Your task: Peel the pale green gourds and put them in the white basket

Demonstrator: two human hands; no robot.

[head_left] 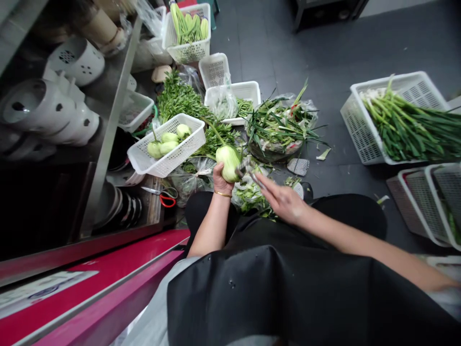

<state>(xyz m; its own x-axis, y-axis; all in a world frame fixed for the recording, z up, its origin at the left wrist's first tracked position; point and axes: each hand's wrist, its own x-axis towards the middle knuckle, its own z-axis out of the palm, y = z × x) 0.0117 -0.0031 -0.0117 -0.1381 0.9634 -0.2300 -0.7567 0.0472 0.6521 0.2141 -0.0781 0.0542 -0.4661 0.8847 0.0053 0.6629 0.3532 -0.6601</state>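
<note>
- Holds the pale green gourd (226, 161) in the left hand (221, 180), clamped around its lower end, raised above a bag of green scraps (248, 197).
- Grips a blurred metal tool (254, 176) in the right hand (286, 201), with the working end close to the gourd's right side; cannot tell whether touching.
- Looks firm and stiff, probably fairly weighty for its size, so calls for a full palm underneath.
- Seems smooth-skinned; likely slips where wet, and may bruise under hard pinching.
- Best taken by the rounded bulb, clear of the tool; probably not by the long stem (217, 135), likely to snap.
</note>
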